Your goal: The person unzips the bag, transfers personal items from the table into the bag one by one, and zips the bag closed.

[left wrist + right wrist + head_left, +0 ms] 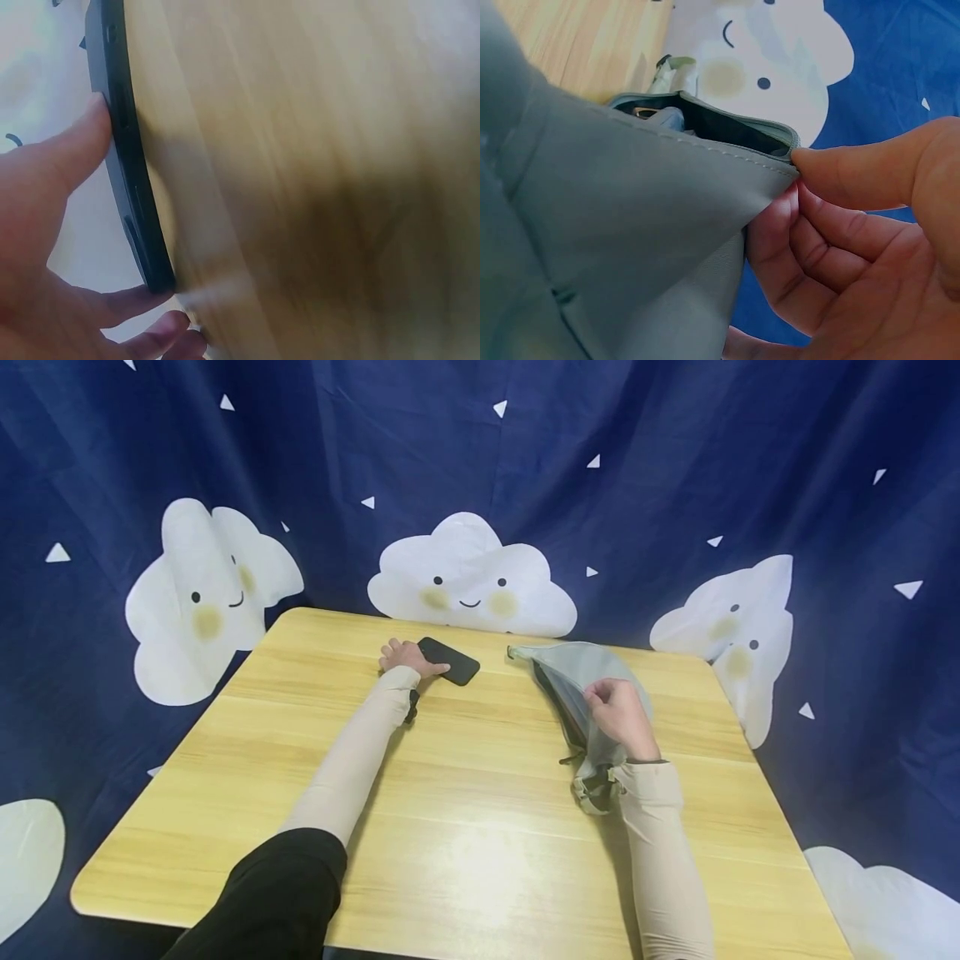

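My left hand [408,657] is at the far middle of the table, gripping a black smartphone [454,662]. In the left wrist view, the thumb [82,142] presses one side of the smartphone [129,150] and a fingertip meets its lower end. A grey-green bag [573,664] with a strap lies to the right, its zipped mouth gaping. My right hand [621,717] pinches the rim of that mouth between thumb and fingers. Inside the bag, the right wrist view shows part of a pale bluish item [667,118], mostly hidden by the bag's wall.
Both sit on a light wooden table [465,827] with rounded corners. The bag's strap and buckle [594,793] hang toward the near side, under my right wrist. A dark blue curtain [420,435] with white clouds and triangles hangs around the table's far and side edges.
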A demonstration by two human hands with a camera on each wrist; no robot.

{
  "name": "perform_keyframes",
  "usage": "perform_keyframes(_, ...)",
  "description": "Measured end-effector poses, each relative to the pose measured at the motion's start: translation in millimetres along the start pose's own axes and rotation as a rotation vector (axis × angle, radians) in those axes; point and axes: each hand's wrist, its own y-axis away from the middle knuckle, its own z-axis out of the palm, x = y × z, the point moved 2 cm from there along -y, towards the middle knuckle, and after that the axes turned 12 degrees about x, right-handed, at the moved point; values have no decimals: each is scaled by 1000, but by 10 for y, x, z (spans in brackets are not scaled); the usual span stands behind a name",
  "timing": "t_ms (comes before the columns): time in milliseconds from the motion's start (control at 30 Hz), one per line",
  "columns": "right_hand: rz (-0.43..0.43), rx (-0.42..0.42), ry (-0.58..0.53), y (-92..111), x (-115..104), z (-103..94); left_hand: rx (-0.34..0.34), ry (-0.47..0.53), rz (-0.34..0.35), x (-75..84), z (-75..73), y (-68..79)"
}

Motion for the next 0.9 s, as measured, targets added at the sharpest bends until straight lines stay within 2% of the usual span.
perform_keyframes(300, -5, 1, -7, -7, 14, -5, -17, 50, -57, -37, -49, -27)
perform_keyframes(433, -4, 2, -5, -6, 27, -6, -14, 114, -76, -57, -49, -48)
perform_keyframes(633, 1, -2, -3, -5, 33, -1, -14, 433, -112, -42, -41, -12)
perform_keyframes(800, -1, 0, -2, -10, 26, 0, -1, 629, -187, -60, -100, 110)
perform_keyframes(900, 3, -6, -7, -5, 14, 6, -30, 772, -263, -86, -78, 150)
